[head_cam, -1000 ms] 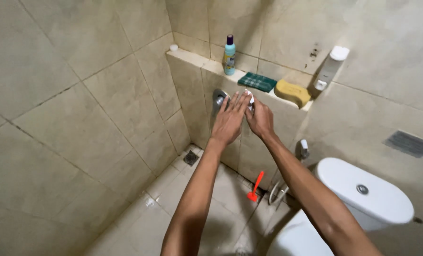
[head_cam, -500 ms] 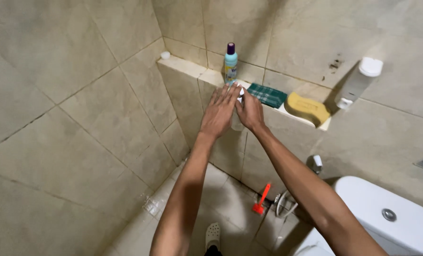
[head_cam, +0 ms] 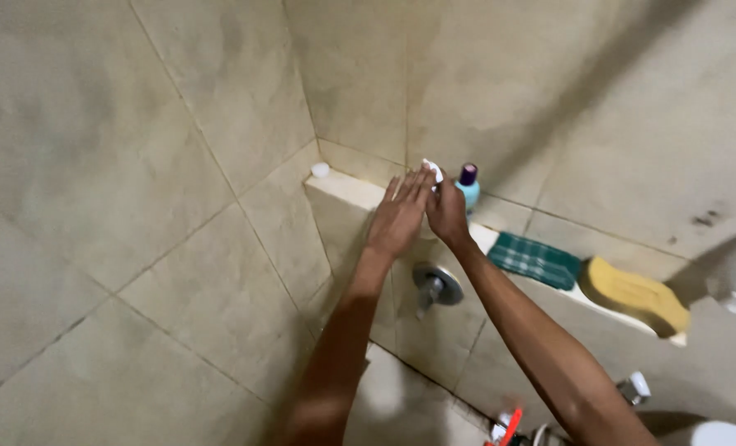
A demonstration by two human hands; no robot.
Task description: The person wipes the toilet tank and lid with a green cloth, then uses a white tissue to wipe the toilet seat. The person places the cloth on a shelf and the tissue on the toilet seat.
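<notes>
My left hand [head_cam: 397,216] and my right hand [head_cam: 449,213] are pressed together over the tiled ledge [head_cam: 343,188], close to the wall. A small white piece [head_cam: 432,171], perhaps soap, sticks out between their fingertips. My left fingers lie straight along it and my right fingers curl around it. Just behind my right hand stands a light blue bottle [head_cam: 468,188] with a dark purple cap. A round metal tap [head_cam: 435,286] sits on the wall face below my hands.
On the ledge to the right lie a green checked cloth [head_cam: 534,260] and a yellow sponge [head_cam: 634,296]. A small white cap [head_cam: 321,170] sits at the ledge's left corner. A red-handled tool [head_cam: 508,428] and a white toilet [head_cam: 727,434] are at the bottom right.
Both hands, still pressed together, have risen from in front of the tap to above the ledge beside the blue bottle. The view has swung left, towards the wall.
</notes>
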